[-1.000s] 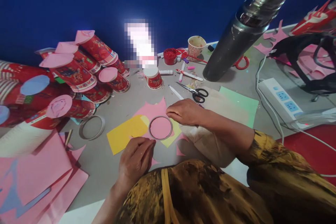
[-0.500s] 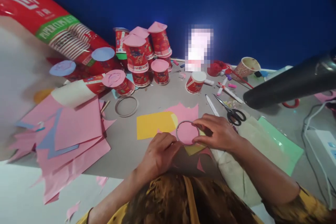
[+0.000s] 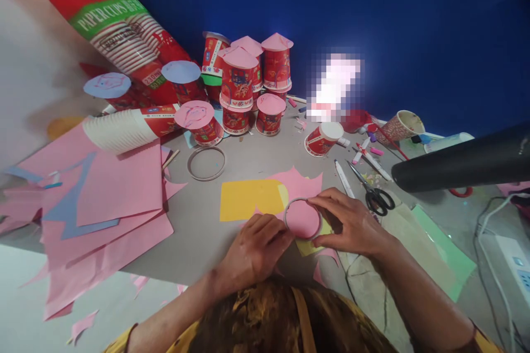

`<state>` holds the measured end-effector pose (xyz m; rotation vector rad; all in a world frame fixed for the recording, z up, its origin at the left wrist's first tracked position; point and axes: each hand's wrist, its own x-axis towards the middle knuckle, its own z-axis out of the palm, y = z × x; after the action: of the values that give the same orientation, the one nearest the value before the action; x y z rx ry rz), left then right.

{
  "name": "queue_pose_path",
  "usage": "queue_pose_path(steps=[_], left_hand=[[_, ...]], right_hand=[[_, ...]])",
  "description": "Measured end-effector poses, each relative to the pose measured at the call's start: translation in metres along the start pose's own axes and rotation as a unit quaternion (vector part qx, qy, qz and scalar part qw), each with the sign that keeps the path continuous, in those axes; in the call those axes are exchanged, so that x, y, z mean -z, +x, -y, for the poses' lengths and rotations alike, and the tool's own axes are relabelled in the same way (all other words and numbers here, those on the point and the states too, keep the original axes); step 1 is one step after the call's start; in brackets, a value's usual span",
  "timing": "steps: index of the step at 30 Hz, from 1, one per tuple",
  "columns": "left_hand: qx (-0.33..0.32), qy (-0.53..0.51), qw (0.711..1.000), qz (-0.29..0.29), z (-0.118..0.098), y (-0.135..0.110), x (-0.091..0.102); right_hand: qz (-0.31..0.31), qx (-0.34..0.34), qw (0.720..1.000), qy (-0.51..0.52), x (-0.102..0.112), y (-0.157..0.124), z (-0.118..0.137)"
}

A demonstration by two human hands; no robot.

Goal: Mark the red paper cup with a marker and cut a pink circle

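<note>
A thin round ring (image 3: 286, 210) lies low over the table, framing a pink paper disc (image 3: 303, 219). My right hand (image 3: 351, 223) grips its right side, index finger at the upper edge and thumb at the lower. On the left side, the curled fingers of my left hand (image 3: 260, 244) press together at the rim, their tips partly hidden. Behind the ring are a jagged pink paper scrap (image 3: 305, 181) and a yellow paper sheet (image 3: 244, 200). More yellow paper (image 3: 307, 248) shows below it.
Red paper cups with pink paper tops (image 3: 239, 85) stand at the back. A second ring (image 3: 206, 177) lies left of the yellow sheet. Pink sheets (image 3: 124, 187) are piled at left. Scissors (image 3: 379, 201), a white pen (image 3: 343, 177) and a black cylinder (image 3: 459, 155) are at right.
The camera view has shifted, so most of the table's things appear farther right. Both hands stay at the ring, with little visible change in their hold.
</note>
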<state>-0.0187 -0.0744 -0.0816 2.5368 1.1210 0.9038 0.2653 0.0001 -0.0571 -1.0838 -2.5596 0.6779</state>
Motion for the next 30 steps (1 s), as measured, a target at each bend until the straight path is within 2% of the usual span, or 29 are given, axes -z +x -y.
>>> queue_pose_path(steps=[11, 19, 26, 30], left_hand=[[-0.01, -0.008, 1.0, 0.019, 0.0006, 0.0038, 0.0053], [-0.005, -0.013, 1.0, -0.014, 0.0013, 0.0026, 0.0007], [-0.027, -0.005, 0.999, -0.046, 0.0038, 0.0051, 0.0023], [-0.015, -0.003, 0.997, -0.082, 0.0065, 0.004, -0.003]], right_hand=[[0.033, -0.026, 0.999, -0.023, -0.0013, 0.0032, 0.0044], [0.037, -0.026, 0.999, -0.024, -0.0016, 0.0042, 0.0045], [0.033, -0.029, 0.999, -0.017, -0.0023, 0.0075, 0.0069], [0.024, -0.018, 0.999, -0.017, -0.0047, 0.0091, 0.0053]])
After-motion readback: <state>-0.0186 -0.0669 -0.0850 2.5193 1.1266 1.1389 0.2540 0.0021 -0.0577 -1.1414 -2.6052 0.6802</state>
